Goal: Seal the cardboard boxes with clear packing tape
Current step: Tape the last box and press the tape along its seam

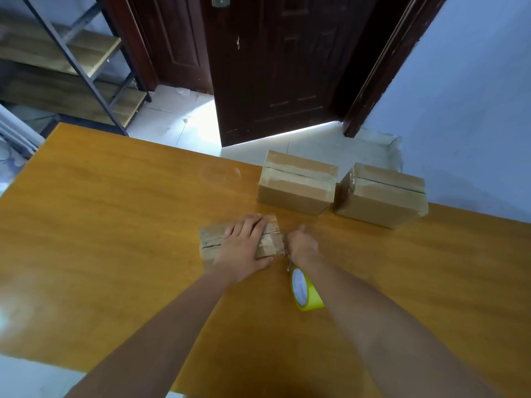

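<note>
At the far left a metal shelf rack (71, 58) with wooden boards stands on the tiled floor, beyond the corner of the orange-brown table (115, 211). A dark wooden door (273, 67) rises behind the table's far edge.

Near the middle of the table lies a small cardboard box (212, 242), its top seam showing as a dark slit at the left end. The left hand (247, 248) lies flat on top of it, palm down, fingers straight and spread toward the far edge, thumb along the near right corner; it presses the box and curls round nothing. The left forearm runs up from the bottom left, wrist level.

Just right of the box, touching its right end, the right hand (301, 244) is clenched, knuckles up, fingers curled tight. A thin strip of clear tape (287, 258) stretches from the box end past this fist down to the tape roll (306, 288); the fist seems to grip that strip, though blur hides the fingertips. The roll, with a yellow rim and white core, stands on edge on the table just beside the right wrist. The right forearm comes up from the bottom right.

Further right, near the far edge, two taped cardboard boxes sit side by side, almost touching: the left box (296, 185) and the right box (382, 196), both well apart from the hands.
</note>
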`<action>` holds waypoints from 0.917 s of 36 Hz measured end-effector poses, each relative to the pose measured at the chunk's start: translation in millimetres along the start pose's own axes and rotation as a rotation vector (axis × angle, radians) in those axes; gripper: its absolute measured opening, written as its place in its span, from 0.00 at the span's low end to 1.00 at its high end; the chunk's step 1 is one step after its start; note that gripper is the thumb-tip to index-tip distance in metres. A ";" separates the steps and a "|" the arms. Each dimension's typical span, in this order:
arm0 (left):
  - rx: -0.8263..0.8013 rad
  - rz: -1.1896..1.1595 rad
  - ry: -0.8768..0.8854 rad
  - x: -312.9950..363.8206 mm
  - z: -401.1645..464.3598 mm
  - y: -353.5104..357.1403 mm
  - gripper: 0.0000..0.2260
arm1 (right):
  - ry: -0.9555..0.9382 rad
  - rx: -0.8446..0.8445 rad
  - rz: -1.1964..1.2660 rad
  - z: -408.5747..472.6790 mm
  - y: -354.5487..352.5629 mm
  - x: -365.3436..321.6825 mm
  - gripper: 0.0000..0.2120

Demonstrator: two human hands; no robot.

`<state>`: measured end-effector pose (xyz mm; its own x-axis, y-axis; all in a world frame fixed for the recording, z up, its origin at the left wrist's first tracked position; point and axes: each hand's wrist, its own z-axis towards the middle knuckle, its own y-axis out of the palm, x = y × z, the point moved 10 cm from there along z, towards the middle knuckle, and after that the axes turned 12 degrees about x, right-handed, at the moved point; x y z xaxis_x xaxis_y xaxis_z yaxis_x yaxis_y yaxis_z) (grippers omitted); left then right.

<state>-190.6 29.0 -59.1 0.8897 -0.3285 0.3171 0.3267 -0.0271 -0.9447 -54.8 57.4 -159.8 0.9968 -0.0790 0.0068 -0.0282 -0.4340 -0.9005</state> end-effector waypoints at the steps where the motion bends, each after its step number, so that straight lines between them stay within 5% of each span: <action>1: -0.001 0.003 -0.001 0.1 -0.6 0.6 0.38 | 0.006 -0.005 -0.016 0.5 1.5 0.0 0.19; 5: 0.010 -0.005 -0.003 2.0 -3.4 0.6 0.38 | 0.036 0.006 -0.036 -4.1 -1.5 1.7 0.18; 12: 0.010 0.002 0.005 2.5 -2.0 0.5 0.38 | 0.237 0.042 0.005 -6.9 -6.9 35.9 0.32; 23: -0.023 -0.006 -0.014 2.6 -2.0 0.1 0.38 | 0.137 0.081 0.074 -9.9 -23.4 25.8 0.14; 29: -0.017 -0.012 -0.032 0.2 1.0 -1.2 0.39 | 0.217 0.409 0.632 -24.7 -70.9 33.0 0.02; 33: -0.005 -0.042 -0.051 0.8 -1.6 -1.2 0.41 | 0.032 0.611 0.784 -51.4 -105.6 3.8 0.04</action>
<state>-190.8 27.2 -57.7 0.8903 -0.2785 0.3604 0.3629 -0.0444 -0.9308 -51.9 56.8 -42.3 0.7098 -0.1742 -0.6825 -0.6263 0.2873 -0.7247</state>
